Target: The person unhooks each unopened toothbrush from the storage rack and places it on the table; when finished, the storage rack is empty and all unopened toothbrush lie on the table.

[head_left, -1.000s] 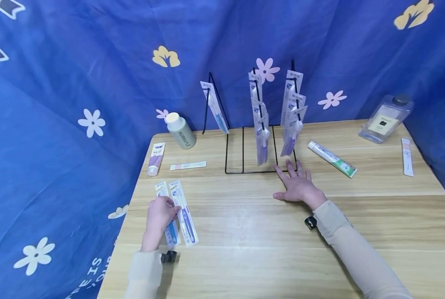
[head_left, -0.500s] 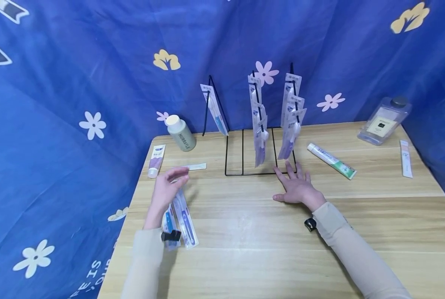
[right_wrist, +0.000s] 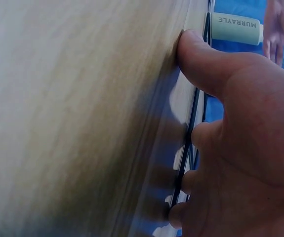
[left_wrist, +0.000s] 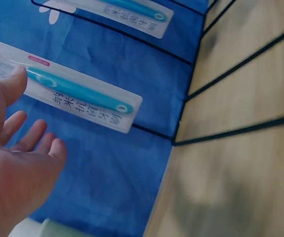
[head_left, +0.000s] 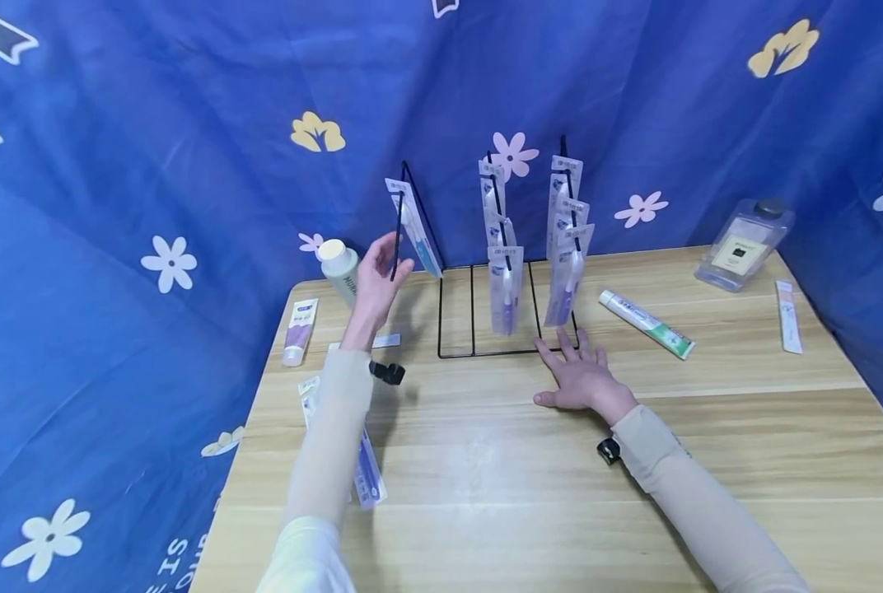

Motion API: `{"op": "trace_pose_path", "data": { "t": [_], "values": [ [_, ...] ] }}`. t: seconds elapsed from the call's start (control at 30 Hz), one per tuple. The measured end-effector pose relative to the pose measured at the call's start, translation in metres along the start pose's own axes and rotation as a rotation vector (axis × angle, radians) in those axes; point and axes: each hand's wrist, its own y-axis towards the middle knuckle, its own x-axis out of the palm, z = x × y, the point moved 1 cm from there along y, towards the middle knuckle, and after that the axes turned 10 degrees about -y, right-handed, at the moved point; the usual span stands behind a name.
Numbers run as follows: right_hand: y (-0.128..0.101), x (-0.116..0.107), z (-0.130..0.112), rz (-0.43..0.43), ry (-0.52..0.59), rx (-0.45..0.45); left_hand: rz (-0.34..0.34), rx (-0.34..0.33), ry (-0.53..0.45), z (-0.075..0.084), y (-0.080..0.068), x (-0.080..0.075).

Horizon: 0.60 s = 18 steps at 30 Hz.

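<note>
I see the left hand [head_left: 379, 276] raised, fingers spread and relaxed, grasping nothing. It hangs just beside the leftmost prong of the black wire rack [head_left: 441, 317], where one packaged toothbrush [head_left: 414, 225] hangs. In the left wrist view that packaged toothbrush [left_wrist: 67, 91] lies right at the thumb tip; I cannot tell whether the thumb touches it. Behind the hand stands a pale green bottle [head_left: 338, 265].

The right hand [head_left: 578, 377] lies flat on the wooden table [head_left: 634, 461], fingers straight and released. Its fingertips rest at the front bar of the rack; the right wrist view shows the black wire passing under them.

Two toothbrush packs [head_left: 367, 473] lie on the table near the left edge, partly hidden by the left forearm, well apart from the hand.

Against a second ago: then the left hand rested on those two packs. Half a second ago it had lifted off them and hovered above the table. Now it is up at the rack's left prong. The packs lie where they were. The right hand has kept its place by the rack base.
</note>
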Motion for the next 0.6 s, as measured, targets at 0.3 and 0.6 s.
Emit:
{"op": "trace_pose_path", "data": {
  "t": [0.3, 0.6],
  "values": [
    [-0.001, -0.002, -0.001, 0.007, -0.014, 0.006, -0.008, 0.158, 0.01, 0.002, 0.025, 0.02],
    [-0.001, -0.001, -0.001, 0.003, -0.013, 0.01, -0.033, 0.15, -0.022, 0.022, 0.013, 0.042]
  ]
}}
